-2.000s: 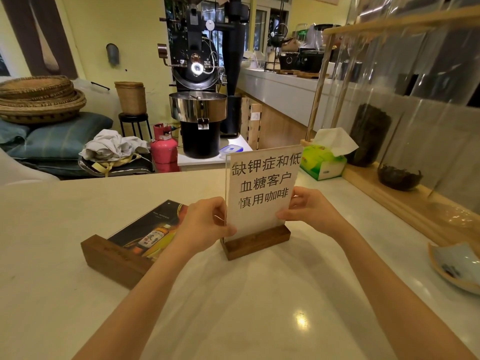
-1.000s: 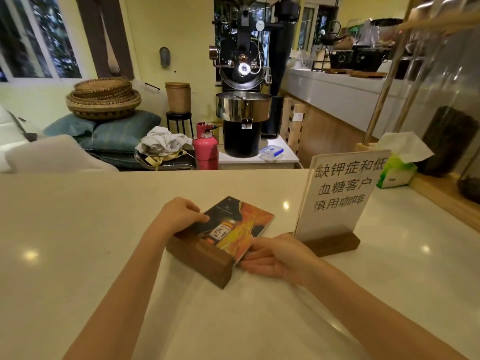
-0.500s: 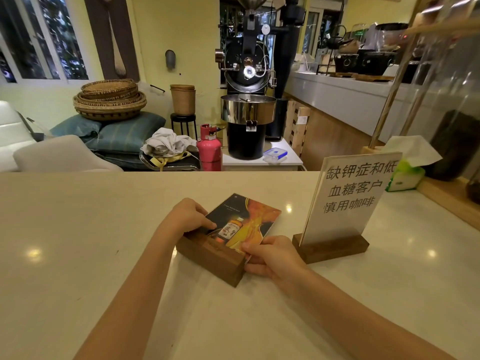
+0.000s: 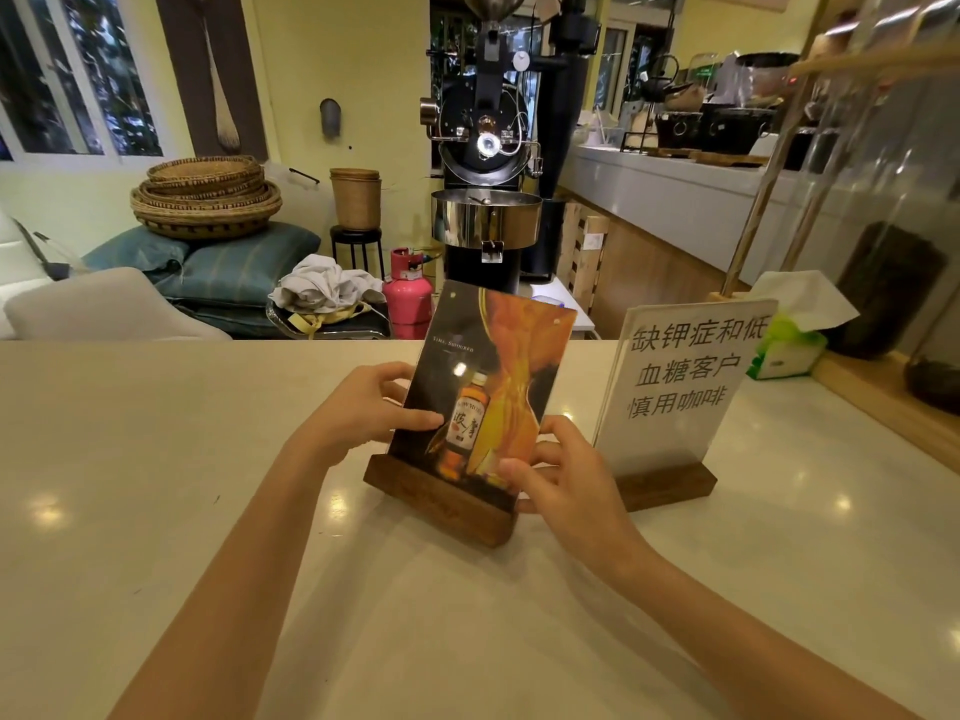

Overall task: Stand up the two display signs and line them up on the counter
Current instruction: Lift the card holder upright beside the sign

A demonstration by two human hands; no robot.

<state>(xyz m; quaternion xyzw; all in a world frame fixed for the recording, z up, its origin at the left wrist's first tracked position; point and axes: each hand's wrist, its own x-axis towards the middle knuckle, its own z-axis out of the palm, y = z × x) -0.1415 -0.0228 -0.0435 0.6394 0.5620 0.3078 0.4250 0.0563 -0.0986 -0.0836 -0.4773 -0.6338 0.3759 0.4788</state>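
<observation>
I've got just the one feed here, the wide-angle head camera, sitting above the near edge of the pale worktop (image 4: 156, 511) and looking forward and down along both forearms, close enough that the left hand (image 4: 363, 407) and right hand (image 4: 566, 475) fill the middle of the frame. It's facing straight across the worktop into the room, with the black roasting machine (image 4: 485, 148) dead ahead in the distance and the lens bending the edges outward. With only this view running, there's no second angle overlapping it.
</observation>
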